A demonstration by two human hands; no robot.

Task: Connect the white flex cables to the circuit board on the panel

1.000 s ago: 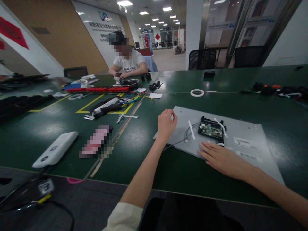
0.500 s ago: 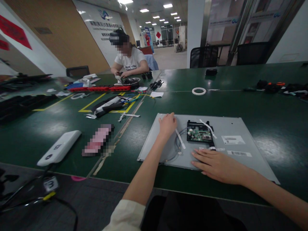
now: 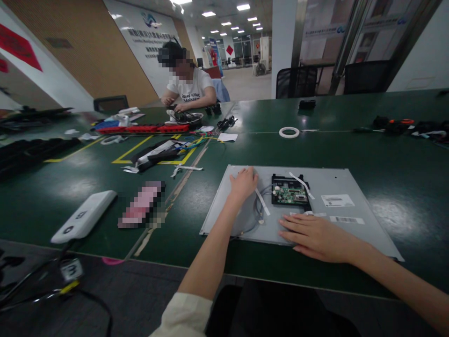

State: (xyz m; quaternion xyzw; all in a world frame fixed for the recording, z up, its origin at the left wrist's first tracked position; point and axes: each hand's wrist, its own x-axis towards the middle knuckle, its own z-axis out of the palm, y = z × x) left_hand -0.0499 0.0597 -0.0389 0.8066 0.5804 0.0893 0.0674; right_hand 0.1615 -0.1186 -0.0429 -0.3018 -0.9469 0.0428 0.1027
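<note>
A flat grey metal panel [image 3: 324,180], like the back of a display, lies on the table in front of me. My left hand [image 3: 244,183] rests on its upper left part, fingers slightly bent and apart, beside a white tape strip [image 3: 263,202]. On the panel's lower edge my right hand [image 3: 314,237] lies flat with fingers stretched out. Just above it sits a black frame holding a green circuit board [image 3: 290,195], with another tape strip [image 3: 302,185] across its corner. Thin grey cables [image 3: 258,216] run from the board between my hands.
Left of the panel lie a phone-shaped blurred pink object [image 3: 142,204] and a white power bank [image 3: 84,216] with a cable. A tape roll [image 3: 289,132] lies beyond the panel. Across the green table [image 3: 189,196] sits a person [image 3: 191,86]. Black cables and red strips [image 3: 143,128] lie further back.
Both hands stay nearly where they were on the panel. The whole view has shifted very slightly. Across the table, the person's hand has moved a little away from the other one.
</note>
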